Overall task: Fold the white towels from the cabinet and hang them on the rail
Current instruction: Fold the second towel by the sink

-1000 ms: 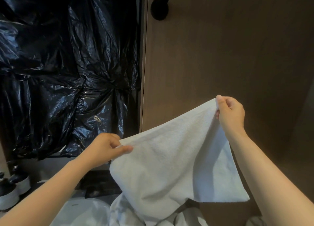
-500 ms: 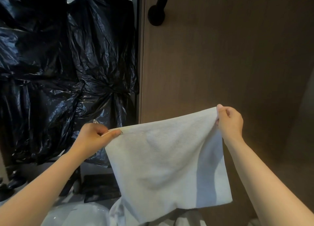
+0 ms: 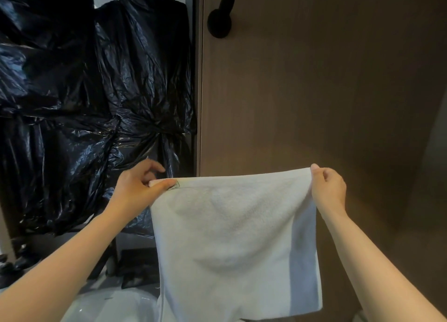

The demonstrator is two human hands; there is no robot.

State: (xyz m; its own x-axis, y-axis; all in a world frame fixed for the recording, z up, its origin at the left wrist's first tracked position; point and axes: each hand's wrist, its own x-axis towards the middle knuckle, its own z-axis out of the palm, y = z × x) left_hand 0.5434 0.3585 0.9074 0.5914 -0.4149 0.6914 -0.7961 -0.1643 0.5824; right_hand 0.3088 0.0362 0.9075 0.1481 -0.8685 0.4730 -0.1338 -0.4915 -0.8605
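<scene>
White towel hangs flat, top corners pinched by both outstretched hands.

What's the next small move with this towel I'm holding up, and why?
Probably bring the left hand across to the right hand, corner to corner, folding the white towel in half. Each hand pinches a top corner, the top edge is nearly level and the cloth hangs flat, ready to fold.

towel hung between left hand and right hand | bags behind-left | door behind-right | handle on door
</scene>
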